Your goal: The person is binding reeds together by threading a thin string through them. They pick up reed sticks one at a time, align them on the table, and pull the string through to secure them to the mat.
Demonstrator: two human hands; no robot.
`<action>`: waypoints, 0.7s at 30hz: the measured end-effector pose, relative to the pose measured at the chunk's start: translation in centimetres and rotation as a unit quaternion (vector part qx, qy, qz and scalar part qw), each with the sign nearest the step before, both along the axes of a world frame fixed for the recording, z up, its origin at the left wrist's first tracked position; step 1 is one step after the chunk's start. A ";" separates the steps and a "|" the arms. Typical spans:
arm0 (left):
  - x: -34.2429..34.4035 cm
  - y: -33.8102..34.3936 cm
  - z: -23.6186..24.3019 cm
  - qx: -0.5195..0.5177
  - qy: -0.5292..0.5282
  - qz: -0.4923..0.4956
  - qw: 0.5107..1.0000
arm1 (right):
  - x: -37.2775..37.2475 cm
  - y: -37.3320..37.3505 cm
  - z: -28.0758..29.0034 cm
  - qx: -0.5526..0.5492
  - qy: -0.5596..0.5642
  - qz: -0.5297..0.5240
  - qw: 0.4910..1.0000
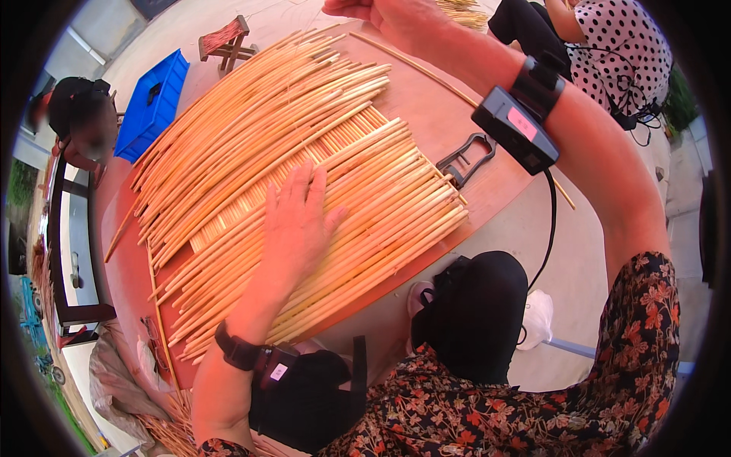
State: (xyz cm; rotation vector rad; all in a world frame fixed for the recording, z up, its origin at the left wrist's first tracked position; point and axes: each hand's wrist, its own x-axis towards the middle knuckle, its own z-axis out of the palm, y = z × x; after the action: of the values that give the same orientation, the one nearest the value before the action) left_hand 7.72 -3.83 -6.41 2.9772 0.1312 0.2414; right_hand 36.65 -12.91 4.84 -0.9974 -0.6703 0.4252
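Observation:
My left hand (pixel 301 221) lies open, fingers spread, on long pale reed sticks (pixel 388 213) laid side by side. Beneath them a band of finer slatted sticks (pixel 350 126) shows between two layers. My right hand (pixel 381 14) reaches to the top edge of the view, beyond the sticks; its fingers are partly cut off, so whether it holds anything is unclear. A black metal tool (pixel 476 156) lies beside the right ends of the sticks on the reddish board (pixel 495 206). A single loose stick (pixel 403 61) lies on the board under my right forearm.
A blue crate (pixel 145 126) and a small wooden stool (pixel 228 42) stand at the back left. One person (pixel 80 114) is at the left, another in a dotted top (pixel 609 53) at the upper right. A bundle of sticks (pixel 164 426) lies at lower left.

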 end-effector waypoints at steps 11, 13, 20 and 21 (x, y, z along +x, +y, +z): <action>-0.2 0.0 -1.6 0.001 -0.019 -0.002 1.000 | -1.4 -6.8 -13.8 -0.047 0.134 0.011 0.990; -0.1 -0.1 -1.7 -0.002 -0.022 0.004 1.000 | -1.6 -6.1 -14.4 -0.039 0.146 0.023 0.988; 0.2 -1.1 -2.1 0.004 -0.024 0.033 0.999 | -2.1 -6.1 -14.8 -0.051 0.137 0.034 0.989; 0.3 -1.2 -2.2 0.007 -0.028 0.034 0.999 | -2.0 -6.2 -14.8 -0.052 0.131 0.038 0.989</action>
State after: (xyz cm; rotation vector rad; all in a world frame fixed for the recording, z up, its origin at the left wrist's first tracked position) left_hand 8.01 -5.05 -8.61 2.9805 0.2266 0.3355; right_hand 34.63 -19.07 -9.98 -0.9946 -0.4523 0.6507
